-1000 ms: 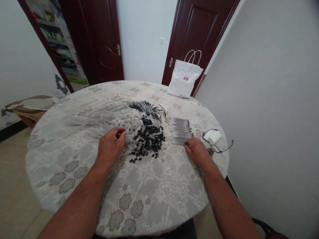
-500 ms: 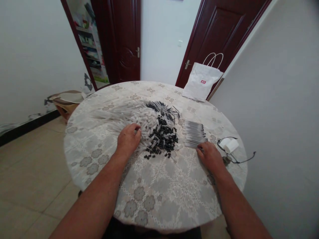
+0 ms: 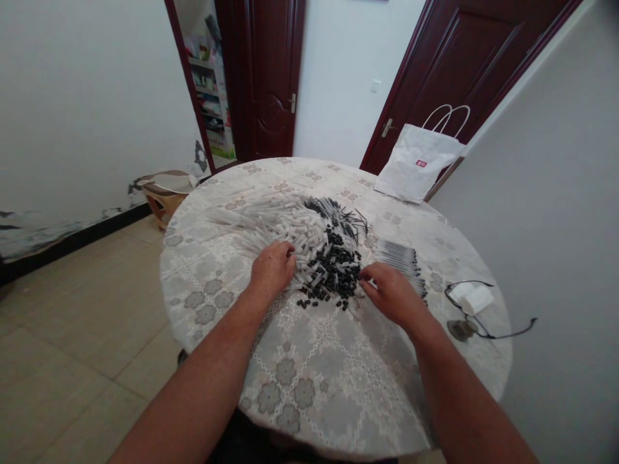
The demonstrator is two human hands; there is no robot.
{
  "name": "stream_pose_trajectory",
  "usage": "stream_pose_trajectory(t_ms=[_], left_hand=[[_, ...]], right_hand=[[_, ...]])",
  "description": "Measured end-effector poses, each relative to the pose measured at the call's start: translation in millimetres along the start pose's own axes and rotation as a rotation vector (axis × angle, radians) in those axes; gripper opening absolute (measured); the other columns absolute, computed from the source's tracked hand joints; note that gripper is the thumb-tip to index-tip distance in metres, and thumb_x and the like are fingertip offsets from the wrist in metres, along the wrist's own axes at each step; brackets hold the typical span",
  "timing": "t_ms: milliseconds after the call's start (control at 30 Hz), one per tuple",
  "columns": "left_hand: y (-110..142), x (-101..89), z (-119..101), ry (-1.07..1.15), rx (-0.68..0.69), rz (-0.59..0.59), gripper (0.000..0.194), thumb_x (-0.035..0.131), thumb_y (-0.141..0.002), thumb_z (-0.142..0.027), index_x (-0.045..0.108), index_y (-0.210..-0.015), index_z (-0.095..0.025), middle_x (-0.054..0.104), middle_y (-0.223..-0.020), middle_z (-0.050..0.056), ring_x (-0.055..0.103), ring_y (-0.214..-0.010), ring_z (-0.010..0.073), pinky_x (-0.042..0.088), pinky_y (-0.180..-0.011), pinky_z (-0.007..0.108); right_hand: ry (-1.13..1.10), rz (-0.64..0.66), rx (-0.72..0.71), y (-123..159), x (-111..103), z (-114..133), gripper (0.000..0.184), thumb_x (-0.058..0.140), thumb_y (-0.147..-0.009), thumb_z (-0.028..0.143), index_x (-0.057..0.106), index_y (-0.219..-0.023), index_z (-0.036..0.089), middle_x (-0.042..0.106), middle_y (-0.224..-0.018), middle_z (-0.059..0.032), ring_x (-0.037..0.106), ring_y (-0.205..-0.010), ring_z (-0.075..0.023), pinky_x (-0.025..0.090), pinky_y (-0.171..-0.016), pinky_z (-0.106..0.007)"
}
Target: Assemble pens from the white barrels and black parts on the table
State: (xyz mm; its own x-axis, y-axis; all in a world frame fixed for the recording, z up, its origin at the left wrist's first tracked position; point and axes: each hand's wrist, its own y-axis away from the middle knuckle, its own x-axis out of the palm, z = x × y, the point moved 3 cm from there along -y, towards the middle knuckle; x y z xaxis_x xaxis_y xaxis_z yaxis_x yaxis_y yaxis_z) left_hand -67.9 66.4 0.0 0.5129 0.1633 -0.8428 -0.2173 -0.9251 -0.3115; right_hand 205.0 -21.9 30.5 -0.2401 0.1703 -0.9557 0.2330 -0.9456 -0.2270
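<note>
A round table [image 3: 309, 380] with a flowered lace cloth carries a heap of white tubes [image 3: 285, 225], a pile of small black caps [image 3: 333, 270] and a bundle of thin black rods [image 3: 338, 209]. A neat row of assembled pens [image 3: 403, 258] lies to the right. My left hand [image 3: 271, 270] rests curled on the near edge of the white tubes, fingers pinched together. My right hand [image 3: 391, 293] reaches into the right edge of the black caps, fingertips pinched; what it holds is too small to make out.
Glasses [image 3: 476, 316] with a folded white cloth on them lie at the table's right edge. A white paper bag [image 3: 418, 161] stands at the back right against a dark door. A basket [image 3: 164, 193] sits on the tiled floor at the left.
My right hand has moved left from the row of assembled pens to the black caps. My left hand stays on the white tubes. The camera view has swung to the left.
</note>
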Motion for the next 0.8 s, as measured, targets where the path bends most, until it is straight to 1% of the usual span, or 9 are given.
stream_pose_trajectory(t_ms=[33, 100, 200, 300, 400, 533, 633, 733, 800], left_hand=[[0.2, 0.1, -0.2, 0.001, 0.007, 0.006, 0.022, 0.054, -0.094, -0.027, 0.068, -0.110, -0.020, 0.071, -0.104, 0.008, 0.066, -0.103, 0.0246, 0.050, -0.092, 0.035], [0.6, 0.1, -0.4, 0.003, 0.019, 0.018, 0.024, 0.055, -0.093, -0.025, 0.068, -0.112, -0.020, 0.071, -0.106, 0.008, 0.065, -0.105, 0.0243, 0.049, -0.094, 0.034], [1.4, -0.3, -0.7, 0.002, 0.031, 0.036, 0.025, 0.054, -0.091, -0.021, 0.067, -0.113, -0.021, 0.069, -0.109, 0.008, 0.064, -0.108, 0.0238, 0.048, -0.097, 0.033], [2.6, -1.1, -1.3, 0.001, 0.016, 0.057, 0.029, 0.053, -0.091, -0.020, 0.065, -0.117, -0.022, 0.068, -0.111, 0.008, 0.063, -0.111, 0.0239, 0.048, -0.098, 0.033], [4.1, -1.0, -3.3, 0.004, 0.003, 0.089, 0.031, 0.054, -0.091, -0.020, 0.063, -0.120, -0.025, 0.067, -0.113, 0.008, 0.063, -0.112, 0.0244, 0.048, -0.097, 0.034], [4.6, -1.8, -3.7, 0.017, 0.014, 0.102, 0.030, 0.055, -0.091, -0.020, 0.063, -0.119, -0.026, 0.066, -0.115, 0.008, 0.062, -0.113, 0.0241, 0.049, -0.095, 0.033], [1.3, -8.3, 7.4, 0.027, -0.031, 0.041, 0.033, 0.053, -0.089, -0.015, 0.062, -0.119, -0.025, 0.066, -0.117, 0.008, 0.062, -0.113, 0.0234, 0.048, -0.096, 0.033], [-4.1, -20.6, 31.3, 0.027, -0.177, -0.084, 0.037, 0.048, -0.088, -0.011, 0.063, -0.120, -0.022, 0.066, -0.118, 0.010, 0.062, -0.115, 0.0231, 0.048, -0.098, 0.034], [-6.6, -28.3, 48.8, 0.013, -0.293, -0.151, 0.036, 0.048, -0.089, -0.013, 0.063, -0.120, -0.020, 0.067, -0.118, 0.012, 0.063, -0.114, 0.0243, 0.048, -0.097, 0.035]], right_hand=[[-0.011, 0.013, -0.006, -8.0, 1.9, 6.4, 0.012, 0.058, -0.096, 0.024, 0.069, -0.099, 0.019, 0.069, -0.096, -0.0080, 0.063, -0.093, -0.0227, 0.046, -0.085, -0.033], [-0.037, -0.004, -0.011, -20.9, 8.0, 15.7, 0.012, 0.059, -0.095, 0.024, 0.069, -0.099, 0.020, 0.069, -0.095, -0.0078, 0.063, -0.093, -0.0225, 0.046, -0.085, -0.033], [-0.087, -0.122, -0.007, -28.8, 20.4, 21.9, 0.014, 0.056, -0.097, 0.025, 0.069, -0.100, 0.020, 0.069, -0.096, -0.0084, 0.063, -0.094, -0.0229, 0.047, -0.086, -0.033], [-0.098, -0.226, 0.003, -24.4, 31.9, 21.1, 0.016, 0.053, -0.098, 0.025, 0.068, -0.101, 0.020, 0.069, -0.097, -0.0101, 0.062, -0.096, -0.0244, 0.047, -0.088, -0.035], [-0.085, -0.253, 0.013, -17.5, 37.7, 16.3, 0.017, 0.052, -0.098, 0.024, 0.069, -0.100, 0.020, 0.069, -0.098, -0.0104, 0.062, -0.097, -0.0248, 0.047, -0.090, -0.036], [-0.090, -0.286, 0.024, -14.1, 37.3, 10.5, 0.017, 0.052, -0.098, 0.023, 0.068, -0.100, 0.021, 0.069, -0.099, -0.0099, 0.062, -0.097, -0.0244, 0.047, -0.091, -0.036], [-0.085, -0.305, 0.018, -14.0, 37.5, 9.2, 0.017, 0.051, -0.099, 0.024, 0.068, -0.101, 0.019, 0.069, -0.099, -0.0101, 0.062, -0.097, -0.0244, 0.047, -0.091, -0.035], [-0.071, -0.308, 0.014, -13.3, 39.9, 8.2, 0.017, 0.051, -0.099, 0.024, 0.067, -0.100, 0.019, 0.068, -0.098, -0.0098, 0.061, -0.096, -0.0244, 0.047, -0.090, -0.035], [-0.060, -0.307, 0.010, -12.9, 42.0, 7.0, 0.017, 0.051, -0.099, 0.024, 0.067, -0.100, 0.019, 0.068, -0.097, -0.0095, 0.061, -0.096, -0.0245, 0.047, -0.089, -0.035]])
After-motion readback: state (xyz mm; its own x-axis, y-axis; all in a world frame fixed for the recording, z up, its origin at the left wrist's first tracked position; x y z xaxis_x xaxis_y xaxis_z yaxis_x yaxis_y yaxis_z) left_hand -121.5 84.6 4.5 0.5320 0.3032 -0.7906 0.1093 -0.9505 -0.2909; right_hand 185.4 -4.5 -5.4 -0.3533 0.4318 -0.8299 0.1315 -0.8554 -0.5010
